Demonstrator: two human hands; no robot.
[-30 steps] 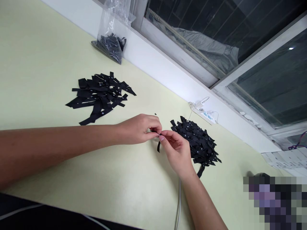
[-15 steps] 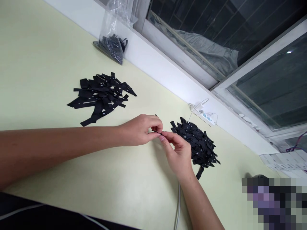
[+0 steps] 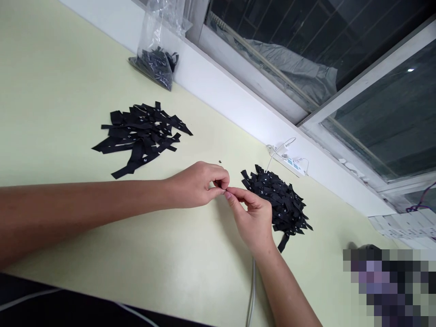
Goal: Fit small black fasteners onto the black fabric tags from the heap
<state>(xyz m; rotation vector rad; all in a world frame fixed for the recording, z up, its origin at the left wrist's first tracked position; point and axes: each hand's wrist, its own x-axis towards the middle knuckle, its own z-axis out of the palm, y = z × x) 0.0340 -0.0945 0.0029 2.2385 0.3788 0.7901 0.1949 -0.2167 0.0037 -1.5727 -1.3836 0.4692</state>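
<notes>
My left hand [image 3: 200,185] and my right hand [image 3: 254,215] meet fingertip to fingertip over the table. Both pinch a small black fabric strip [image 3: 218,184], which the fingers hide almost entirely. Just beyond my right hand lies a dense heap of black fabric strips [image 3: 284,200] with small white marks. A second, looser pile of black strips [image 3: 141,131] is spread out past my left forearm. Between the two piles a tiny black scrap [image 3: 220,161] rests on the tabletop.
A clear plastic bag [image 3: 155,63] with black pieces inside stands against the white ledge. Beside the right heap is a white power strip [image 3: 289,161] with cords. A pale cable [image 3: 252,290] runs past my right forearm. The pale green table [image 3: 163,254] ends at the lower left.
My fingers have closed in a little, so less of the black strip shows between them. The whole view has shifted slightly; the piles lie as before.
</notes>
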